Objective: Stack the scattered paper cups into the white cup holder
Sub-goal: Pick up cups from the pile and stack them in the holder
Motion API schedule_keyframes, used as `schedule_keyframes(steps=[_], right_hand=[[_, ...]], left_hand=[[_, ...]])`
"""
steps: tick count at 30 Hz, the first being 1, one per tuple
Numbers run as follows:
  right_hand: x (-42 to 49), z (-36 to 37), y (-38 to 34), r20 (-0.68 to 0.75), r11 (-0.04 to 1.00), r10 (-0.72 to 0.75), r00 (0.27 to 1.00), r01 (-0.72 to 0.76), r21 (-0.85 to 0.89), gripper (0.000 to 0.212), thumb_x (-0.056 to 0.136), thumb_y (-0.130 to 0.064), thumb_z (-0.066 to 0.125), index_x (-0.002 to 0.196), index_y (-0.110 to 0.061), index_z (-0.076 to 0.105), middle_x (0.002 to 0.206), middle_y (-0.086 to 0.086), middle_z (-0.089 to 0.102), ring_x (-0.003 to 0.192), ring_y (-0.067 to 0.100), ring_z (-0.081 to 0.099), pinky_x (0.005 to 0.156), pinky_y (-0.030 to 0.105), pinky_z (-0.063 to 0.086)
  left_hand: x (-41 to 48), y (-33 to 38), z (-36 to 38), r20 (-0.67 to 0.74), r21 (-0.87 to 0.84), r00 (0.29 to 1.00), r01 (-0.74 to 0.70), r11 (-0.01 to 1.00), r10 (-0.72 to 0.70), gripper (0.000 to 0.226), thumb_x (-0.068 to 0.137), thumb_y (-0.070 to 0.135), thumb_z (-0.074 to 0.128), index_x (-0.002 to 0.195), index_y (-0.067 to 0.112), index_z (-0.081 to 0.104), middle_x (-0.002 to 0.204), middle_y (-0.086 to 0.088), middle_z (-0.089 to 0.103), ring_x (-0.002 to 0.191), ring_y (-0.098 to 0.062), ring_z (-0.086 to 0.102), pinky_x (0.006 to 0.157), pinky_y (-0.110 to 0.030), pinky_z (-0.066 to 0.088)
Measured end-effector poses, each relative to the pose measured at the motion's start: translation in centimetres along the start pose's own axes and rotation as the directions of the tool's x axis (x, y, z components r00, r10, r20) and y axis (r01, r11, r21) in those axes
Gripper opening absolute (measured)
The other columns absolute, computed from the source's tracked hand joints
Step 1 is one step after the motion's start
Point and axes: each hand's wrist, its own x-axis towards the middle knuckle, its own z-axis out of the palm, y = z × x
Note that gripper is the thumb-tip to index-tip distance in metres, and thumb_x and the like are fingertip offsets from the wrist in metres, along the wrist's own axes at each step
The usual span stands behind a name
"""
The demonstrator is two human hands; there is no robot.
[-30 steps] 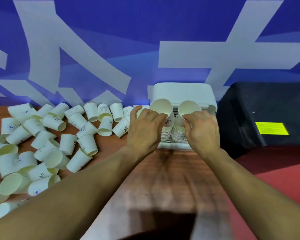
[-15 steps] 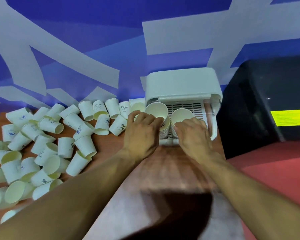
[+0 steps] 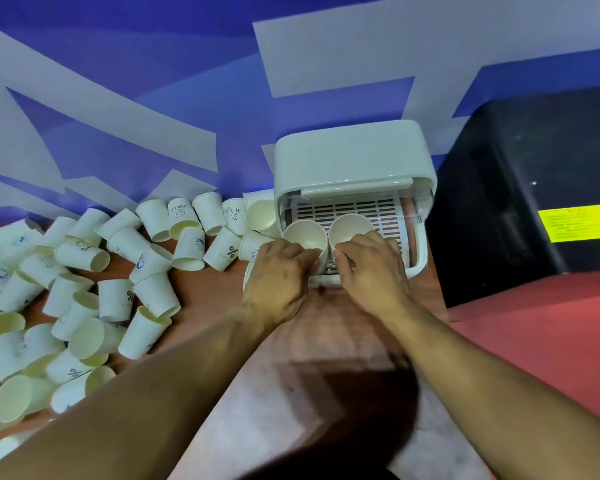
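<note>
Left hand (image 3: 278, 277), right hand (image 3: 373, 271) grip cup stacks (image 3: 305, 233) in holder (image 3: 354, 157).

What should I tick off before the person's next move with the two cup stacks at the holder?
1. Left hand grips the left stack: ok.
2. Right hand grips the right stack: ok.
3. White cup holder open at the front, both stacks at its mouth: ok.
4. Stack bottoms seated flat: cannot tell, the hands hide them.
5. Free room on the slatted tray behind the stacks: ok.
6. Loose cups all gathered: not ok, many lie on the table.
</note>
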Motion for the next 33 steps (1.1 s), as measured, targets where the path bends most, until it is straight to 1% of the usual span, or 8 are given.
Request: schedule_keyframes(steps=[3, 6, 12, 15, 17, 20, 27, 33], right_hand=[[0.0, 0.0, -0.1, 0.007, 1.000, 0.016, 1.000, -0.016, 0.011, 0.022, 0.088, -0.029, 0.050, 0.078, -0.026, 0.070, 0.076, -0.009, 0.062, 0.083, 0.018, 0.051, 0.072, 0.034, 0.034], [0.2, 0.0, -0.3, 0.015, 0.999, 0.038, 0.999, -0.038, 0.013, 0.021, 0.088, -0.028, 0.052, 0.076, -0.026, 0.069, 0.074, -0.008, 0.061, 0.083, 0.017, 0.050, 0.071, 0.034, 0.033], [0.3, -0.4, -0.9, 0.063, 0.998, 0.040, 0.997, -0.037, -0.047, 0.023, 0.090, -0.028, 0.050, 0.075, -0.023, 0.067, 0.073, -0.005, 0.058, 0.085, 0.021, 0.051, 0.072, 0.036, 0.039], [0.2, -0.8, -1.2, 0.046, 0.999, 0.028, 0.999, -0.026, -0.023, 0.025, 0.087, -0.029, 0.049, 0.080, -0.019, 0.070, 0.077, 0.000, 0.062, 0.083, 0.026, 0.054, 0.068, 0.036, 0.045], [-0.1, -1.0, -1.4, -0.025, 1.000, 0.018, 1.000, -0.018, -0.013, 0.024, 0.084, -0.028, 0.054, 0.092, -0.014, 0.072, 0.087, 0.004, 0.066, 0.086, 0.029, 0.057, 0.070, 0.035, 0.048], [-0.6, -1.3, -2.8, -0.156, 1.000, 0.005, 0.988, -0.006, -0.002, 0.023, 0.082, -0.023, 0.062, 0.100, -0.011, 0.070, 0.099, 0.006, 0.065, 0.094, 0.028, 0.056, 0.074, 0.035, 0.049], [-2.2, 0.7, -8.3, -0.239, 0.967, -0.210, 0.948, 0.237, 0.091, 0.019, 0.081, -0.011, 0.066, 0.099, -0.008, 0.068, 0.096, 0.005, 0.061, 0.088, 0.026, 0.054, 0.069, 0.036, 0.047], [-2.3, 4.4, -12.7, -0.034, 0.947, -0.311, 0.950, 0.312, 0.071, 0.028, 0.076, -0.012, 0.067, 0.104, -0.009, 0.068, 0.100, 0.005, 0.062, 0.089, 0.027, 0.056, 0.069, 0.036, 0.050]], left_hand=[[0.3, 0.0, 0.2, 0.002, 0.006, 0.999, 0.032, 0.999, -0.032, 0.033, 0.081, 0.027, 0.043, 0.101, 0.022, 0.069, 0.077, 0.001, 0.061, 0.083, -0.027, 0.052, 0.080, -0.034, 0.033], [0.6, 0.2, 0.2, -0.005, 0.043, 0.997, 0.074, 0.996, -0.074, 0.026, 0.091, 0.027, 0.041, 0.091, 0.027, 0.067, 0.075, 0.003, 0.061, 0.087, -0.024, 0.054, 0.089, -0.036, 0.032], [0.3, 0.3, -0.4, 0.087, 0.087, 0.995, 0.042, 0.995, -0.050, 0.036, 0.095, 0.037, 0.029, 0.111, 0.026, 0.060, 0.101, 0.002, 0.064, 0.105, -0.023, 0.051, 0.095, -0.039, 0.032], [-0.8, -0.2, 0.2, -0.061, -0.099, 0.997, 0.050, 0.994, -0.056, 0.037, 0.093, 0.037, 0.041, 0.122, 0.023, 0.061, 0.119, 0.002, 0.062, 0.110, -0.025, 0.053, 0.089, -0.042, 0.043], [-1.8, -0.9, 0.4, -0.198, -0.128, 0.978, 0.043, 0.991, -0.068, 0.035, 0.093, 0.034, 0.055, 0.124, 0.021, 0.061, 0.125, 0.002, 0.059, 0.114, -0.025, 0.053, 0.090, -0.043, 0.046], [-3.6, -2.1, -0.2, -0.263, -0.134, 0.953, 0.117, 0.984, -0.149, 0.036, 0.091, 0.036, 0.062, 0.125, 0.022, 0.061, 0.127, 0.002, 0.058, 0.114, -0.023, 0.052, 0.091, -0.039, 0.046], [-8.9, -6.5, 0.2, -0.185, -0.229, 0.913, 0.320, 0.919, -0.364, 0.035, 0.091, 0.041, 0.059, 0.122, 0.023, 0.062, 0.117, 0.000, 0.060, 0.103, -0.025, 0.057, 0.085, -0.040, 0.049], [-10.8, -9.8, -0.2, -0.061, -0.324, 0.902, 0.388, 0.863, -0.428, 0.030, 0.093, 0.045, 0.054, 0.113, 0.025, 0.064, 0.112, 0.002, 0.060, 0.099, -0.018, 0.059, 0.080, -0.036, 0.051]])
